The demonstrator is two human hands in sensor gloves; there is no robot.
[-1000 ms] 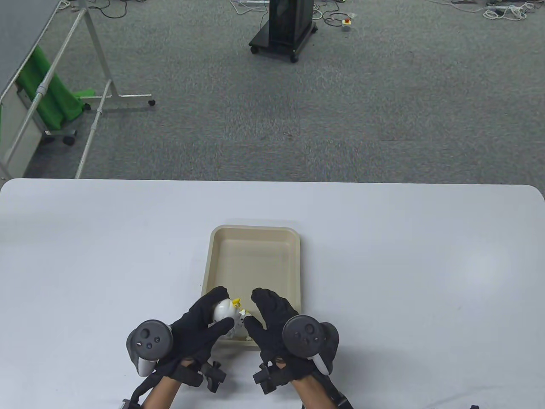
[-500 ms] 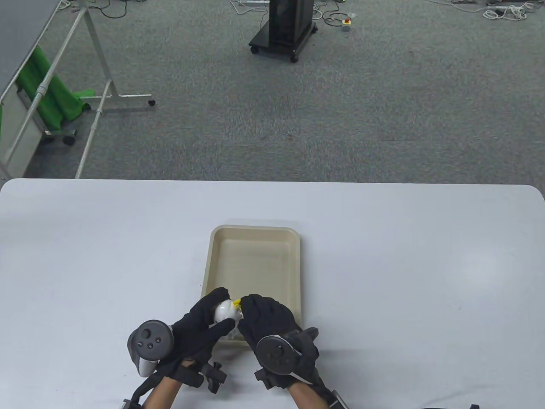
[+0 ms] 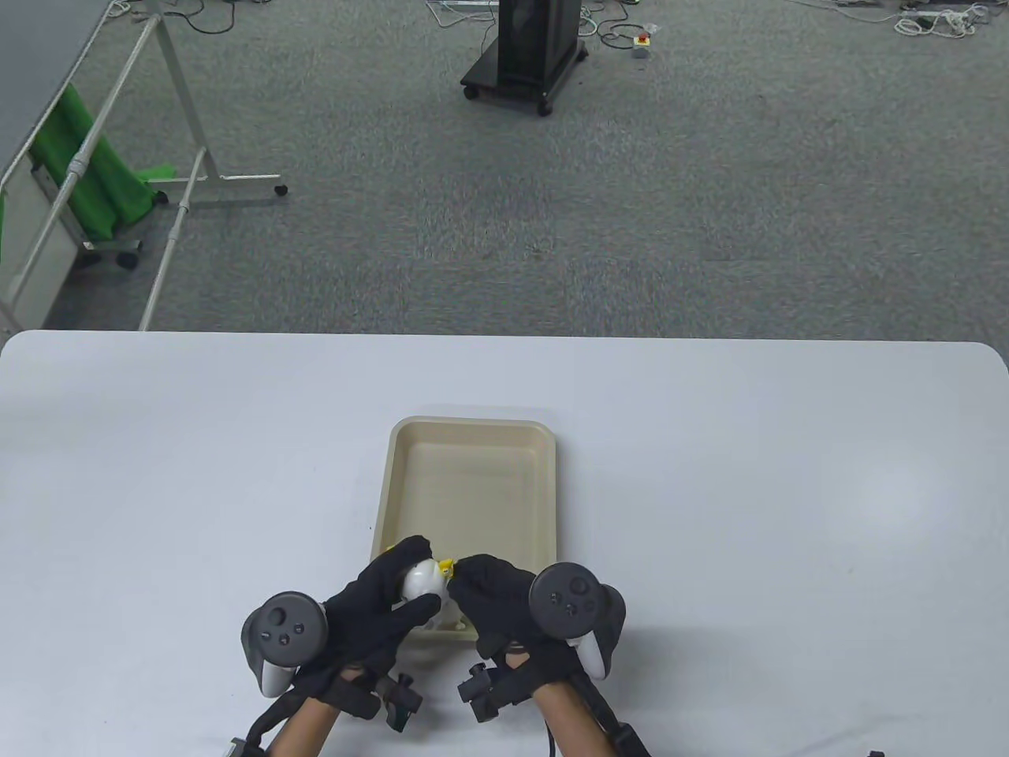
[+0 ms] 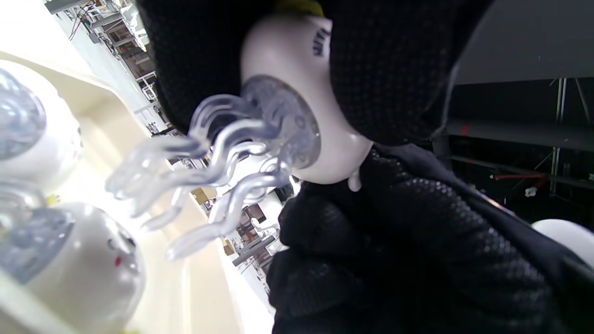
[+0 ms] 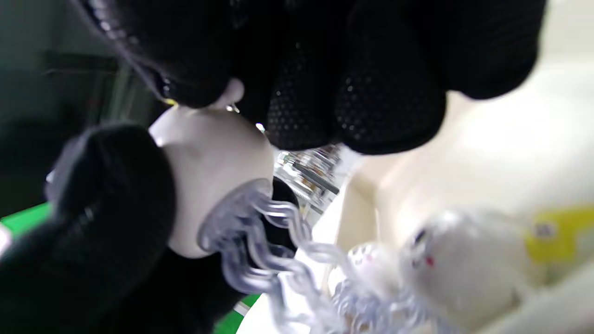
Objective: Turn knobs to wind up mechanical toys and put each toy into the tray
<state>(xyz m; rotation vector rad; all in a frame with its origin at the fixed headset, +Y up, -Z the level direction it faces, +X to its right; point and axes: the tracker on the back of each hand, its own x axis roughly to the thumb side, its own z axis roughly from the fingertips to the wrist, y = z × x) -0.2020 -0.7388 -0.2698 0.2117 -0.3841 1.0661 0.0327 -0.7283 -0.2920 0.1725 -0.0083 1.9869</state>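
Note:
A white wind-up toy (image 3: 421, 582) with a yellow top and clear wavy legs (image 4: 218, 153) is held above the near end of the beige tray (image 3: 473, 441). My left hand (image 3: 394, 591) grips its round body (image 4: 297, 60) with curled fingers. My right hand (image 3: 481, 587) pinches the small knob at the toy's side (image 5: 229, 95). In the wrist views, other white toys (image 4: 79, 264) (image 5: 455, 273) lie in the tray below.
The tray sits in the middle of the white table (image 3: 749, 489). Beyond the table's far edge there are grey carpet, a black wheeled stand (image 3: 524, 55) and a white rack with green cloth (image 3: 94, 181).
My right hand closed in on the toy from an open pose, took the knob, and has rolled its wrist so the tracker swung from low left to upper right. The left hand barely moved.

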